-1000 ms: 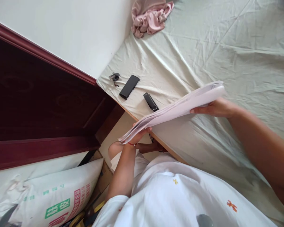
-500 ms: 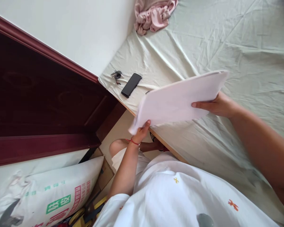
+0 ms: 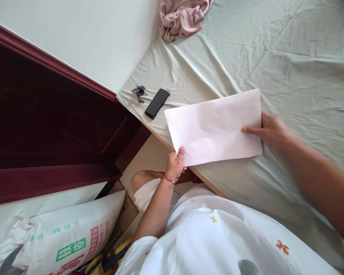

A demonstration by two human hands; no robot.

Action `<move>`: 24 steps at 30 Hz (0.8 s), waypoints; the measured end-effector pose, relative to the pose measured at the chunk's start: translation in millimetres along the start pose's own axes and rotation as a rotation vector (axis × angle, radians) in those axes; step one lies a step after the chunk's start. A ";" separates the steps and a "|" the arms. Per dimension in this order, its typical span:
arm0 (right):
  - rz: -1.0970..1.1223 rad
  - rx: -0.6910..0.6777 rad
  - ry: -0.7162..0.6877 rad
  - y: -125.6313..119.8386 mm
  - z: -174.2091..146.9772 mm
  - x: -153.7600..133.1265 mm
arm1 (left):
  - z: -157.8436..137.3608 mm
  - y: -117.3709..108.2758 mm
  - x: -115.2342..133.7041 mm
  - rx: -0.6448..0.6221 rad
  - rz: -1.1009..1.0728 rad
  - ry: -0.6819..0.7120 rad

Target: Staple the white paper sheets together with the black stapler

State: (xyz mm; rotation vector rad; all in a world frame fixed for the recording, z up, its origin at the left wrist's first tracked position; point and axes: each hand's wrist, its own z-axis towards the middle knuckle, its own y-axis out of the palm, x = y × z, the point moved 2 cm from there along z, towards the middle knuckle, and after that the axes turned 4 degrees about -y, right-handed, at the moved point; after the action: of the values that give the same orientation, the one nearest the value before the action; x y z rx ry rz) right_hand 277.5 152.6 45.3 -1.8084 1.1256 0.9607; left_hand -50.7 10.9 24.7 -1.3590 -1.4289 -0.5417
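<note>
A white folded sheet of paper [image 3: 215, 128] lies nearly flat over the edge of a bed covered in a pale green sheet [image 3: 289, 65]. My left hand [image 3: 175, 164], with a red string at the wrist, pinches the paper's near left corner. At the paper's right edge, my right hand [image 3: 271, 130] grips it with the thumb on top. The paper hides the small black object that lay on the bed beside the phone.
A black phone [image 3: 157, 103] and a bunch of keys [image 3: 138, 91] lie near the bed's corner. A pink crumpled cloth [image 3: 183, 17] sits by the white wall. A dark red wooden headboard [image 3: 54, 126] is at left, a printed sack [image 3: 60, 236] below it.
The paper stack has turned from edge-on and tilted to flat, facing up, and come down toward the bed. Both hands kept hold; the small black object is now covered.
</note>
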 end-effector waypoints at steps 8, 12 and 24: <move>-0.821 0.219 -0.685 -1.8 -10.5 -53.8 | -11.9 2.8 53.6 -0.334 0.227 0.122; -0.697 -0.109 -0.674 12.8 -10.8 -72.1 | -5.1 8.4 65.6 -0.455 0.275 0.151; -0.455 -0.171 -0.251 27.0 30.9 -43.2 | 35.4 3.3 25.0 -0.103 -0.041 -0.077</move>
State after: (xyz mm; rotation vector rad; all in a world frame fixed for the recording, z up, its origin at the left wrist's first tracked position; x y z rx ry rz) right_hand 232.7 186.6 65.0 -1.9014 0.4590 0.9911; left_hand -55.9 53.2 33.0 -1.4474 -1.5114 -0.6024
